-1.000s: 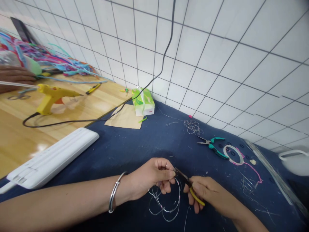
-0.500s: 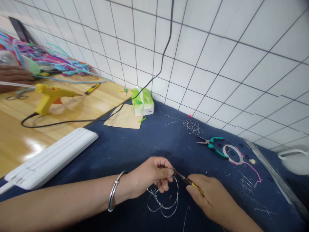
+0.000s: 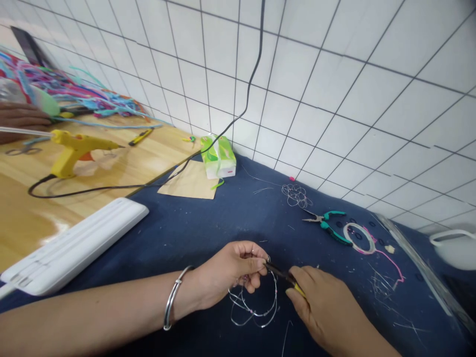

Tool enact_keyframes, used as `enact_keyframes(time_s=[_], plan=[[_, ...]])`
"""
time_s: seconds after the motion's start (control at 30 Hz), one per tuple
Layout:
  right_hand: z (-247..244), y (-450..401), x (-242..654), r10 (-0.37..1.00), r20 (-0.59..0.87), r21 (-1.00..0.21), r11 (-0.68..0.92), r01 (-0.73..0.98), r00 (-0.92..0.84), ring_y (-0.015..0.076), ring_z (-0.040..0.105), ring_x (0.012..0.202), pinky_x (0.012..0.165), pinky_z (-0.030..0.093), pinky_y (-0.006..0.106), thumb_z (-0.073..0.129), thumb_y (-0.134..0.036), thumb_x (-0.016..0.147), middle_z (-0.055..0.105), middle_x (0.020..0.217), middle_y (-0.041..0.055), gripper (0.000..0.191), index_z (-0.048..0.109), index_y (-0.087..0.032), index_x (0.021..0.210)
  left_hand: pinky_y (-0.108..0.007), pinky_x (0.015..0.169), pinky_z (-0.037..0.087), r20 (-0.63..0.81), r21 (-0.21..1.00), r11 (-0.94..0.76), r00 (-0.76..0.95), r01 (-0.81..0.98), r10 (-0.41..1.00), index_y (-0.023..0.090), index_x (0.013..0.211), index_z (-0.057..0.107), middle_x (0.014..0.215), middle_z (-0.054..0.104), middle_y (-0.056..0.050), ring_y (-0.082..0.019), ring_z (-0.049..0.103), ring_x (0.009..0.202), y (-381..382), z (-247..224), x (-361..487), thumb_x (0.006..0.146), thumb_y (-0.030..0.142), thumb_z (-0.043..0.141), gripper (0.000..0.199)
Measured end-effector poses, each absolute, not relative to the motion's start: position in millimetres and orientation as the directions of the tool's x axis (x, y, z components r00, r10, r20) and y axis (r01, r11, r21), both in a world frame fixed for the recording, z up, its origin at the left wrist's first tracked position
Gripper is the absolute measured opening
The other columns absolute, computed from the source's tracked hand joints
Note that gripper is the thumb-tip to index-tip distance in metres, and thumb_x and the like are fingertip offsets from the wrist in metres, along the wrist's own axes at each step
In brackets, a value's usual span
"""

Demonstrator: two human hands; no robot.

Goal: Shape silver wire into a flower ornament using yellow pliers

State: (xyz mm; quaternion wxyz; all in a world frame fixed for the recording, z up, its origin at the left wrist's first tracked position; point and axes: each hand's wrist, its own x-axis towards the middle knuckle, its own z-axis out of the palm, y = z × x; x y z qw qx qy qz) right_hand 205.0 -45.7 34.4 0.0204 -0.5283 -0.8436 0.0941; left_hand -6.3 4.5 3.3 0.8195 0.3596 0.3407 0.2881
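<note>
Pinched between the thumb and fingers of my left hand (image 3: 238, 265) is a looped silver wire piece (image 3: 253, 313) with small pink beads, its loops hanging below the fingers. My right hand (image 3: 322, 305) is wrapped round pliers with a yellow handle (image 3: 299, 289). The dark jaws of the pliers reach the wire right at my left fingertips; whether they are closed on it is too small to tell. A silver bangle (image 3: 172, 302) circles my left wrist.
Teal-handled pliers (image 3: 330, 225), a wire flower (image 3: 296, 195) and a ring-shaped spool (image 3: 359, 238) lie on the blue cloth. Leftward are a white power strip (image 3: 78, 243), tissue pack (image 3: 218, 156), yellow glue gun (image 3: 72, 151) and another person's hand (image 3: 22, 121).
The wire loops have swung slightly to the right. The pliers in my right hand have turned a little, their jaws still at my left fingertips.
</note>
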Motion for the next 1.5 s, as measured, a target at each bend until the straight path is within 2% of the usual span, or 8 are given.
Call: enact_keyframes(time_s=[0.1, 0.2, 0.27, 0.37, 0.53, 0.8, 1.13, 1.5], plan=[[35.7, -41.1, 211.2, 0.881, -0.012, -0.18, 0.464, 0.867, -0.474, 0.0217, 0.056, 0.083, 0.073, 0.043, 0.037, 0.041, -0.035, 0.087, 0.061, 0.096, 0.0078, 0.026, 0.052, -0.02, 0.106, -0.018, 0.049, 0.04, -0.347, 0.776, 0.581, 0.602, -0.246, 0.719, 0.013, 0.083, 0.056, 0.072, 0.059, 0.0, -0.005, 0.053, 0.05, 5.3, 5.7, -6.5, 0.075, 0.024, 0.063, 0.015], [45.9, -35.7, 214.9, 0.837, -0.181, -0.4, 0.417, 0.816, -0.516, 0.0142, 0.056, 0.071, 0.064, 0.043, 0.026, 0.034, -0.033, 0.091, 0.061, 0.082, 0.0018, 0.024, 0.055, -0.022, 0.09, -0.019, 0.048, 0.039, -0.347, 0.776, 0.577, 0.592, -0.254, 0.727, 0.013, 0.083, 0.056, 0.072, 0.059, -0.001, -0.005, 0.052, 0.049, 4.8, 5.9, -6.4, 0.074, 0.025, 0.064, 0.017], [51.6, -34.1, 214.9, 0.808, -0.251, -0.451, 0.39, 0.803, -0.533, 0.0121, 0.055, 0.066, 0.061, 0.042, 0.023, 0.03, -0.032, 0.093, 0.06, 0.076, 0.0005, 0.029, 0.056, -0.021, 0.084, -0.02, 0.049, 0.04, -0.345, 0.784, 0.57, 0.591, -0.246, 0.729, 0.014, 0.083, 0.056, 0.072, 0.059, -0.001, -0.006, 0.053, 0.05, 3.9, 3.9, -6.0, 0.075, 0.025, 0.064, 0.017], [52.7, -34.6, 212.8, 0.866, -0.192, -0.347, 0.379, 0.858, -0.461, 0.0154, 0.055, 0.073, 0.066, 0.041, 0.026, 0.036, -0.035, 0.09, 0.06, 0.081, 0.0036, 0.025, 0.056, -0.02, 0.09, -0.02, 0.05, 0.04, -0.345, 0.799, 0.557, 0.585, -0.229, 0.734, 0.014, 0.086, 0.055, 0.072, 0.059, -0.001, -0.007, 0.052, 0.051, 2.6, 0.5, -5.2, 0.076, 0.023, 0.062, 0.015], [44.3, -33.3, 212.3, 0.856, -0.213, -0.393, 0.367, 0.843, -0.472, 0.0147, 0.054, 0.07, 0.065, 0.04, 0.026, 0.034, -0.032, 0.091, 0.059, 0.075, 0.0021, 0.026, 0.057, -0.021, 0.087, -0.02, 0.05, 0.038, -0.338, 0.812, 0.538, 0.569, -0.226, 0.75, 0.014, 0.083, 0.054, 0.073, 0.058, -0.001, -0.006, 0.051, 0.052, 3.4, 0.6, -4.7, 0.077, 0.021, 0.06, 0.011], [41.2, -30.0, 218.5, 0.852, -0.179, -0.316, 0.424, 0.848, -0.493, 0.0152, 0.053, 0.07, 0.064, 0.041, 0.027, 0.037, -0.035, 0.09, 0.058, 0.076, 0.0013, 0.023, 0.056, -0.022, 0.091, -0.022, 0.054, 0.04, -0.319, 0.816, 0.529, 0.583, -0.232, 0.747, 0.014, 0.083, 0.054, 0.072, 0.058, -0.001, -0.007, 0.053, 0.054, 5.7, 1.6, -6.0, 0.077, 0.023, 0.061, 0.012], [35.0, -30.7, 224.3, 0.827, 0.107, -0.106, 0.561, 0.821, -0.552, 0.0211, 0.052, 0.084, 0.073, 0.042, 0.038, 0.047, -0.038, 0.084, 0.058, 0.095, 0.0083, 0.03, 0.054, -0.02, 0.108, -0.022, 0.057, 0.041, -0.205, 0.887, 0.398, 0.573, -0.233, 0.794, 0.014, 0.081, 0.054, 0.063, 0.057, 0.0, -0.009, 0.054, 0.057, 5.3, -0.3, -7.6, 0.081, 0.023, 0.057, 0.01], [37.9, -29.4, 223.2, 0.822, 0.041, -0.17, 0.566, 0.806, -0.568, 0.0198, 0.052, 0.083, 0.073, 0.043, 0.037, 0.046, -0.037, 0.085, 0.057, 0.095, 0.0081, 0.03, 0.054, -0.021, 0.109, -0.023, 0.057, 0.041, -0.219, 0.883, 0.415, 0.591, -0.218, 0.777, 0.013, 0.083, 0.055, 0.065, 0.061, -0.002, -0.01, 0.056, 0.058, 3.3, 1.9, -8.0, 0.08, 0.026, 0.059, 0.014]])
